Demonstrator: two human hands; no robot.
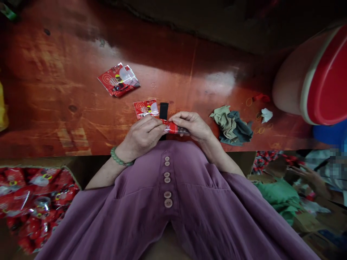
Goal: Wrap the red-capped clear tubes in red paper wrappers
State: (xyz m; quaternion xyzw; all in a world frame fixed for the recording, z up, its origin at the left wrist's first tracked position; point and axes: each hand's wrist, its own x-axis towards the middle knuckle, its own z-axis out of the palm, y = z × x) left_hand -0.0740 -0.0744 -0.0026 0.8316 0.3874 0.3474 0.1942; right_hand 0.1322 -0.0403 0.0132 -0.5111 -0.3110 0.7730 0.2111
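Worn red bench (pixel 173 76), and by its near edge the left hand (pixel 142 135) and right hand (pixel 193 125) are pinching opposite ends of a glossy red packet (pixel 172 128), so its slickness is probably risking a drop.

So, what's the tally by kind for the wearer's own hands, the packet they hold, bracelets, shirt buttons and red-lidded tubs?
Hands: 2 (left hand, right hand)
Held packet: 1
Green bracelet: 1
Shirt buttons: 6
Red-lidded tub: 1
Total: 11
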